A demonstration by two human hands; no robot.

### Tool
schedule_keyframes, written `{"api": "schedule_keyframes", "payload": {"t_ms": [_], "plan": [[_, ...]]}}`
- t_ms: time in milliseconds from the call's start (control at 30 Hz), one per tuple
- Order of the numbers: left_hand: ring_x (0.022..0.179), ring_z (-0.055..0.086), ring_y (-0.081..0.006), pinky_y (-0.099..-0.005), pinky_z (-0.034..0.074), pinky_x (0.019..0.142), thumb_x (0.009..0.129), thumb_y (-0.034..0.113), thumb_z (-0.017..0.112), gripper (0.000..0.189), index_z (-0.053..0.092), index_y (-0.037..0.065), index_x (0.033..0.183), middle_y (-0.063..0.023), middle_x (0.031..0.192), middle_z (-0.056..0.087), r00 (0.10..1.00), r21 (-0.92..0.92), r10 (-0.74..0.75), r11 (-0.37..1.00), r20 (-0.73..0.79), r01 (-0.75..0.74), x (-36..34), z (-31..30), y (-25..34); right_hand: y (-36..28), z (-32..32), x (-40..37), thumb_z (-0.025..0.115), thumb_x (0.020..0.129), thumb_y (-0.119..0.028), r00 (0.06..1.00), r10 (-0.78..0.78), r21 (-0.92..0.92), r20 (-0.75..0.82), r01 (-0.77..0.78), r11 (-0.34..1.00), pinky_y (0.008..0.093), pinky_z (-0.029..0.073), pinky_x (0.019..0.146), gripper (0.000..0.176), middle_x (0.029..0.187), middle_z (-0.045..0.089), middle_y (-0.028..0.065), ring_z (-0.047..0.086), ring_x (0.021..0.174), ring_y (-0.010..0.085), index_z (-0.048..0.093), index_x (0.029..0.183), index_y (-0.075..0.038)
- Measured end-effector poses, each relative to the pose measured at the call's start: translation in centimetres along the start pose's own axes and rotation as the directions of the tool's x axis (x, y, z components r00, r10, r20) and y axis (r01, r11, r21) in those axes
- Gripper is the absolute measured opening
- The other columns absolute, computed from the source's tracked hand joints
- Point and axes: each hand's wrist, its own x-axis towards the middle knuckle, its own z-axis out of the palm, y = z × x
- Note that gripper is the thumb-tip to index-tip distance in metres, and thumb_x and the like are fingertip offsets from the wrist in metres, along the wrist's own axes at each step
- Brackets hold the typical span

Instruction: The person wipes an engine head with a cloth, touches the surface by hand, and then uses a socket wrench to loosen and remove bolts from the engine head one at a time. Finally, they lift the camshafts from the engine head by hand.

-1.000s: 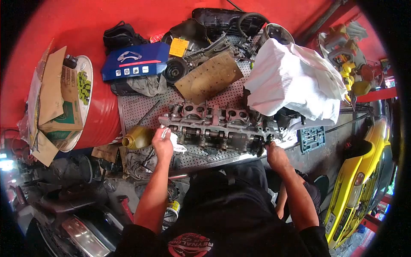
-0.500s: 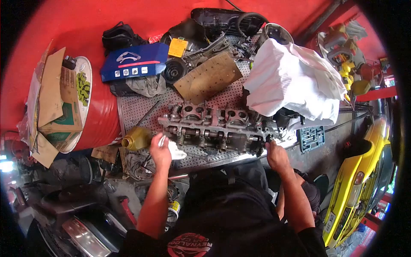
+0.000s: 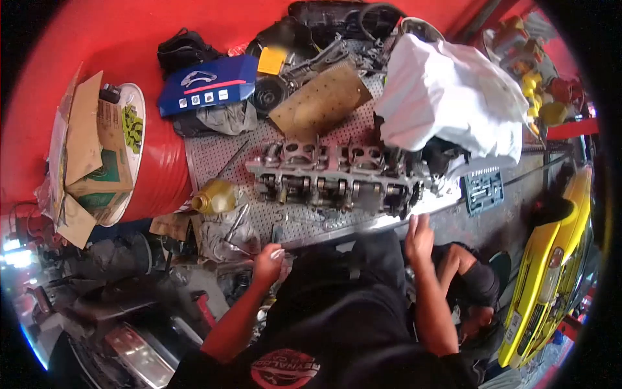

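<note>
A metal cylinder head [image 3: 337, 181] with its camshaft showing lies across the perforated metal bench [image 3: 217, 152]. My left hand [image 3: 267, 266] is closed below the bench's front edge, with a bit of white cloth [image 3: 276, 253] at its fingers. It is apart from the cylinder head, near a T-shaped metal tool [image 3: 237, 227] resting on a grey rag. My right hand [image 3: 420, 240] is just in front of the cylinder head's right end, fingers stretched out and nothing visible in them. A yellow plastic bottle [image 3: 217, 196] lies on its side at the bench's left.
A perforated brown sheet [image 3: 321, 100], a blue box [image 3: 207, 84] and a large white cloth [image 3: 447, 97] lie behind the cylinder head. A socket set [image 3: 484, 190] is at the right. Another person [image 3: 476, 279] crouches beside my right arm. A yellow car [image 3: 547, 272] stands beyond.
My left hand has come down and right, away from the cylinder head's left end; less white cloth shows. My right hand has left the right end and its fingers have straightened. The view has shifted slightly.
</note>
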Motion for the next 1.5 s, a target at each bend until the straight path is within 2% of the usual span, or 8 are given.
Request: {"api": "schedule_keyframes", "payload": {"t_ms": [433, 800, 900, 1033, 1167, 1267, 1367, 1500], "plan": [[0.090, 0.067, -0.0348, -0.0411, 0.052, 0.078, 0.081, 0.018, 0.071, 0.028, 0.063, 0.005, 0.105, -0.0174, 0.094, 0.069, 0.996, 0.233, 0.092, 0.969, -0.017, -0.085, -1.5, 0.0, 2.3, 2.1, 2.7, -1.4, 0.037, 0.099, -0.032, 0.981, 0.190, -0.019, -0.042, -0.191, 0.981, 0.0580, 0.043, 0.073, 0.035, 0.086, 0.061, 0.0338, 0.057, 0.086, 0.0527, 0.052, 0.102, -0.001], [0.084, 0.066, -0.0367, -0.0416, 0.051, 0.073, 0.082, 0.023, 0.070, 0.025, 0.066, 0.002, 0.095, -0.0195, 0.088, 0.066, 0.976, 0.155, 0.186, 0.974, -0.110, -0.168, -1.2, 3.0, 6.5, 4.1, 2.4, 0.5, 0.042, 0.095, -0.025, 0.933, -0.185, -0.277, 0.309, 0.274, 0.921, 0.0543, 0.049, 0.066, 0.026, 0.087, 0.066, 0.0222, 0.064, 0.076, 0.0438, 0.059, 0.098, -0.005], [0.085, 0.067, -0.0267, -0.0367, 0.050, 0.073, 0.086, 0.022, 0.068, 0.025, 0.065, 0.000, 0.096, -0.0156, 0.088, 0.067, 0.981, -0.028, 0.184, 0.982, -0.064, -0.186, -1.3, 5.1, 12.2, 7.0, 6.8, -5.0, 0.046, 0.097, -0.039, 0.961, 0.034, 0.157, 0.274, -0.079, 0.984, 0.0440, 0.051, 0.072, 0.040, 0.086, 0.067, 0.0192, 0.067, 0.086, 0.0343, 0.062, 0.104, -0.004], [0.102, 0.061, -0.0222, -0.0353, 0.048, 0.089, 0.092, 0.019, 0.060, 0.026, 0.060, 0.002, 0.112, -0.0127, 0.106, 0.065, 0.844, -0.455, 0.331, 0.883, 0.422, -0.118, -2.1, 10.7, 21.1, -4.6, 0.6, -5.5, 0.049, 0.097, -0.043, 0.649, -0.063, 0.646, 0.758, -0.761, -0.057, 0.0296, 0.050, 0.071, 0.047, 0.105, 0.063, 0.0098, 0.061, 0.083, 0.0176, 0.050, 0.130, -0.009], [0.091, 0.061, -0.0350, -0.0434, 0.049, 0.078, 0.094, 0.019, 0.056, 0.023, 0.059, -0.001, 0.102, -0.0173, 0.093, 0.062, 0.569, 0.018, 0.805, 0.575, 0.169, -0.818, -1.6, 14.7, 25.5, -0.1, -2.0, -1.8, 0.055, 0.092, -0.018, 0.658, -0.039, 0.656, 0.752, -0.742, 0.136, 0.0308, 0.050, 0.063, 0.032, 0.099, 0.064, 0.0089, 0.062, 0.077, 0.0179, 0.053, 0.120, -0.002], [0.074, 0.064, -0.0352, -0.0450, 0.051, 0.064, 0.094, 0.024, 0.055, 0.024, 0.054, 0.002, 0.085, -0.0158, 0.081, 0.063, 0.894, 0.233, 0.434, 0.863, 0.111, -0.448, -1.2, 16.7, 28.3, 4.3, -4.9, -1.0, 0.051, 0.091, -0.012, 0.656, 0.121, 0.616, 0.745, -0.746, 0.252, 0.0293, 0.049, 0.059, 0.027, 0.092, 0.064, 0.0085, 0.062, 0.071, 0.0179, 0.055, 0.115, -0.001], [0.061, 0.064, -0.0349, -0.0439, 0.051, 0.053, 0.096, 0.030, 0.052, 0.032, 0.049, 0.005, 0.077, -0.0157, 0.074, 0.063, 0.825, 0.419, 0.564, 0.745, 0.018, -0.519, 1.0, 22.0, 29.9, 20.3, 0.4, -0.4, 0.053, 0.091, -0.015, 0.596, 0.246, 0.608, 0.764, -0.793, 0.031, 0.0303, 0.048, 0.059, 0.027, 0.094, 0.067, 0.0100, 0.063, 0.073, 0.0185, 0.058, 0.114, -0.001], [0.065, 0.066, -0.0292, -0.0421, 0.054, 0.056, 0.097, 0.029, 0.049, 0.027, 0.055, 0.006, 0.085, -0.0148, 0.074, 0.064, 0.898, 0.673, 0.440, 0.661, 0.013, -0.333, 3.8, 26.5, 32.9, 33.2, 0.0, 2.1, 0.056, 0.091, -0.019, 0.715, 0.195, 0.410, 0.671, -0.577, 0.707, 0.0317, 0.050, 0.062, 0.029, 0.096, 0.067, 0.0123, 0.064, 0.076, 0.0217, 0.060, 0.109, 0.002]]}}
